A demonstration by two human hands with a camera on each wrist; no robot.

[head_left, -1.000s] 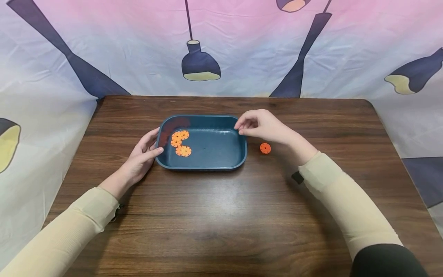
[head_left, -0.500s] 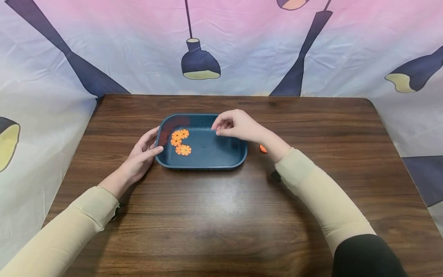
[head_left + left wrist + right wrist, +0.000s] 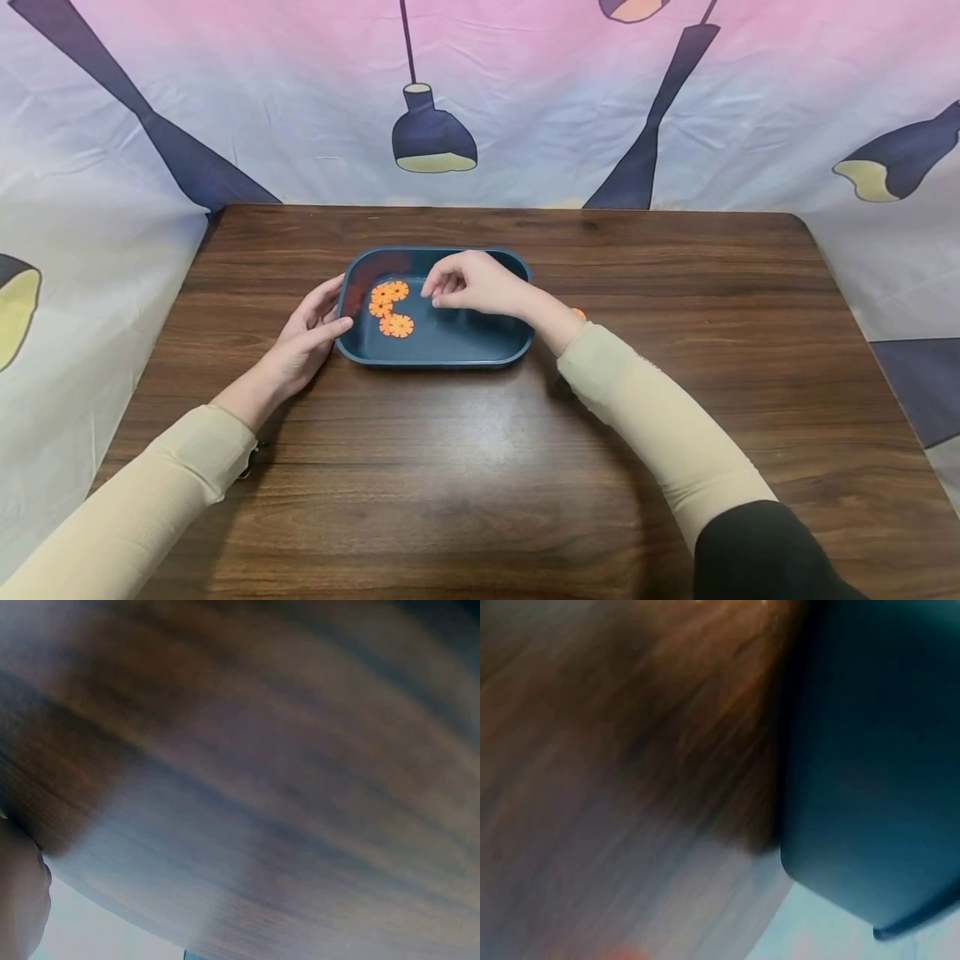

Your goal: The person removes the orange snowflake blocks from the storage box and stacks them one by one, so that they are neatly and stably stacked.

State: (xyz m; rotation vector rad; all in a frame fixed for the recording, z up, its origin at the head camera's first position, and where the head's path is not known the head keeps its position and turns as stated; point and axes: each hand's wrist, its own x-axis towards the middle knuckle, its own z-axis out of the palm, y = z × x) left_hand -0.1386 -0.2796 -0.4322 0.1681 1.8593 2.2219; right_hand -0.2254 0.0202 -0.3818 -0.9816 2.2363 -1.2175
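Observation:
In the head view, a dark blue rectangular tray (image 3: 480, 348) rests on the table. Several orange slotted discs (image 3: 397, 326), round plastic pieces with notched rims, lie in its left half. My left hand (image 3: 300, 337) grips the tray's left end, thumb over the rim and fingers along the outer wall. Over the middle of the tray hovers my right hand (image 3: 480, 283), its fingers loosely bent and pointing at the discs, with nothing seen between them. Another orange disc (image 3: 578, 314) lies on the table right of the tray, mostly hidden behind the right wrist.
The brown wood-grain table (image 3: 450, 467) reaches back to a printed cloth backdrop (image 3: 525, 125). The right wrist view shows the tray's outer wall (image 3: 870, 787) close by, and the left wrist view mostly shows blurred table.
My right hand has moved left from the tray's right rim to over its middle, close to the discs. The forearm now covers most of the loose disc. My left hand stays put.

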